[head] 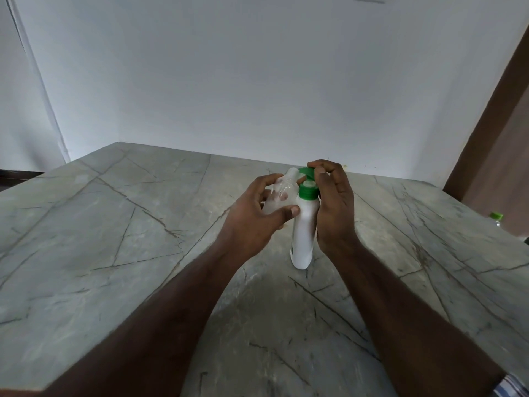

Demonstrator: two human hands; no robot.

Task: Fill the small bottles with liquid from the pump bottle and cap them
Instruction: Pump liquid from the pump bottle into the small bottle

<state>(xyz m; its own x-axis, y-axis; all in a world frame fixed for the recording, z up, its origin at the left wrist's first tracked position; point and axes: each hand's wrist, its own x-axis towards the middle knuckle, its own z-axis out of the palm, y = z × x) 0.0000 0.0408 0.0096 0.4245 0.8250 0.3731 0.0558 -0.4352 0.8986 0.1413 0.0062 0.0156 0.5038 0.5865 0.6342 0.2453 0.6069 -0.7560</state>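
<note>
A white pump bottle (304, 233) with a green collar and green pump head stands upright on the grey stone table (143, 239). My right hand (333, 207) wraps its neck from the right, with fingers on top of the green pump head (306, 171). My left hand (257, 216) grips a small clear bottle (282, 193), tilted, its open mouth close under the pump's spout. Whether liquid is in the small bottle cannot be made out.
Another small bottle with a green cap (496, 217) shows at the table's right edge, partly cut off. A white wall stands behind the table, and a brown door frame (492, 116) rises at the right.
</note>
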